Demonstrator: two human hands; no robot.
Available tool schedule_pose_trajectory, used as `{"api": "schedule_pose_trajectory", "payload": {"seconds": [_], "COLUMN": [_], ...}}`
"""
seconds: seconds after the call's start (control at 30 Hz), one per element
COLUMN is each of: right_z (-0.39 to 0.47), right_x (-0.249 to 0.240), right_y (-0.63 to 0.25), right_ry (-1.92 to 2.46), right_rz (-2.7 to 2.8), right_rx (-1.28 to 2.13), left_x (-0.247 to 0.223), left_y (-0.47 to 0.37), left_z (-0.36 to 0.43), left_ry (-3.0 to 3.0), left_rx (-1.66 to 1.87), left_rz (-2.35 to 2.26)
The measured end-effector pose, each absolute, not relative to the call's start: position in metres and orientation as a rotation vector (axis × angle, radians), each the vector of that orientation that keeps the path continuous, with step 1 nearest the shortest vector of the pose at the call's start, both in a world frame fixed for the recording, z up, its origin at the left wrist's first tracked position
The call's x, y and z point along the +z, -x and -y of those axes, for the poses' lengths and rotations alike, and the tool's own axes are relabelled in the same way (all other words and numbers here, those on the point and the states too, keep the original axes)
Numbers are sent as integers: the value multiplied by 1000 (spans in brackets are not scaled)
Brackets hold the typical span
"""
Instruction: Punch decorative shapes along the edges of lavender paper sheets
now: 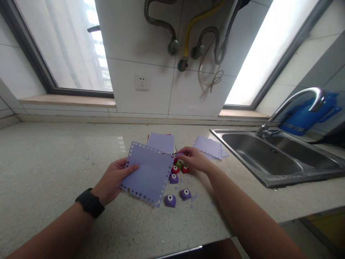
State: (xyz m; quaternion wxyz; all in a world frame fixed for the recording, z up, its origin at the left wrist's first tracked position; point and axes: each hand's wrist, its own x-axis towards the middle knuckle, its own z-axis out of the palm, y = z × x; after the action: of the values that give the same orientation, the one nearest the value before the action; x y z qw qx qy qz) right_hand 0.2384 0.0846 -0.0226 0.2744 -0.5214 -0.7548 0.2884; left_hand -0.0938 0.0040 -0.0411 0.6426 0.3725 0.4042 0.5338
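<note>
My left hand [117,178] grips a purple sheet of paper [151,172] by its left edge, thumb on top. Small shapes are punched along the sheet's borders, and it is tilted above the counter. At the sheet's upper right corner, my right hand [194,158] has its fingers closed around something small and purple, mostly hidden. Below that hand stand red craft punches [185,169] and a green craft punch [179,164]. Nearer to me are a purple craft punch [174,178], another purple punch [170,200] and a third purple punch [185,194].
Behind the held sheet lies a stack of paper [161,142] with a purple top sheet. Punched purple sheets [208,145] lie beside the steel sink [242,151]. Purple paper bits [192,199] are scattered on the counter [67,154]. A dark-topped object [205,250] is at the front edge.
</note>
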Motion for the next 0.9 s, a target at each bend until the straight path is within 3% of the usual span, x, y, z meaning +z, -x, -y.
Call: {"api": "schedule_pose_trajectory", "payload": {"seconds": [0.2,0.9], "right_z": [-80,-92], "right_x": [-14,-17], "right_y": [-241,-258], "right_ry": [1468,1387], "right_rz": [2216,2450], "right_rx": [505,453], "left_x": [-40,-36], "left_y": [102,137], "left_z": [-7,-16], "left_ry": [-895,-1292], "left_rx": [1215,817], "left_rz": [-983,-1118]}}
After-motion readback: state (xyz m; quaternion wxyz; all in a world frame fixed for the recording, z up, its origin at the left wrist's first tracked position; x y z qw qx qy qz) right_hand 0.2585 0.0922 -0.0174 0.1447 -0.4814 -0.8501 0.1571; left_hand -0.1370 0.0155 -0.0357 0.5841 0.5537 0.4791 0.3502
